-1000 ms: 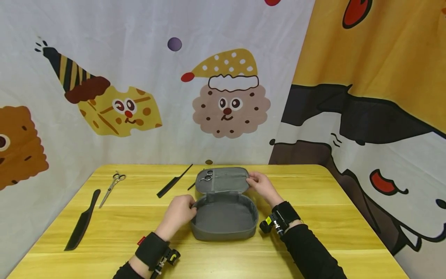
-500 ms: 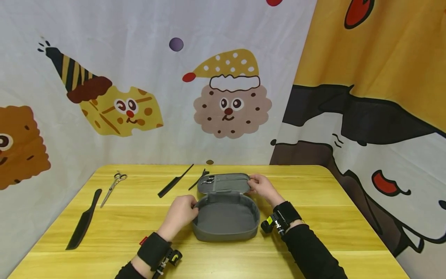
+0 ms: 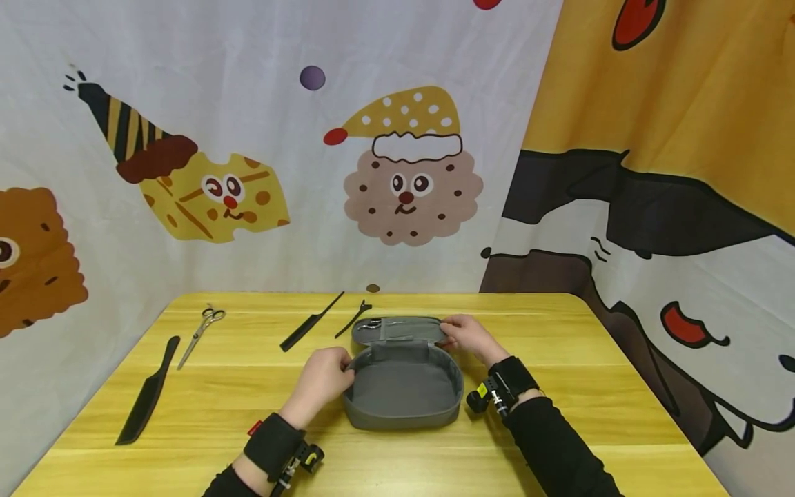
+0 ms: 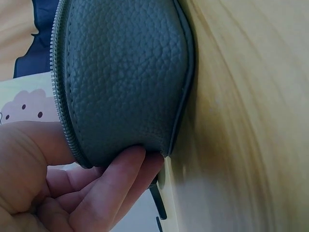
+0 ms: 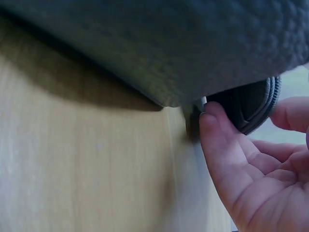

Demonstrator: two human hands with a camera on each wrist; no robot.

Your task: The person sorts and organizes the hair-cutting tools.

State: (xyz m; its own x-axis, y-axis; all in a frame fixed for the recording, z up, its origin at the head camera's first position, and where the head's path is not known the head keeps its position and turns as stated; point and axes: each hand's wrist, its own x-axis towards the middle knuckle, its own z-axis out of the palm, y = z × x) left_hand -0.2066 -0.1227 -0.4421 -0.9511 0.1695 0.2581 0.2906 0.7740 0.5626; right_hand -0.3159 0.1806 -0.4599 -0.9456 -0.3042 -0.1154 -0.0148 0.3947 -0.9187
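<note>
A grey zippered case (image 3: 404,420) stands unzipped on the table, its lid (image 3: 415,331) folded back behind it. Inside the lid, the silver handles of scissors (image 3: 371,324) show at the left of a pocket. My left hand (image 3: 319,378) grips the case's left rear wall; in the left wrist view its thumb is at the zipper edge and its fingers lie against the pebbled side (image 4: 123,87). My right hand (image 3: 468,337) pinches the lid's right edge. From the right wrist, that lid edge (image 5: 256,104) sits between thumb and fingers.
Left of the case lie a wide black comb (image 3: 148,393), a pair of silver scissors (image 3: 197,338) and a black tail comb (image 3: 307,328). A black hair clip (image 3: 355,317) lies just behind the lid. A printed cloth (image 3: 261,124) hangs beyond the wooden table (image 3: 559,386).
The lid has tipped back and down in my right hand, lying flatter now. The hair clip behind it has come into full view. My left hand keeps its grip on the case.
</note>
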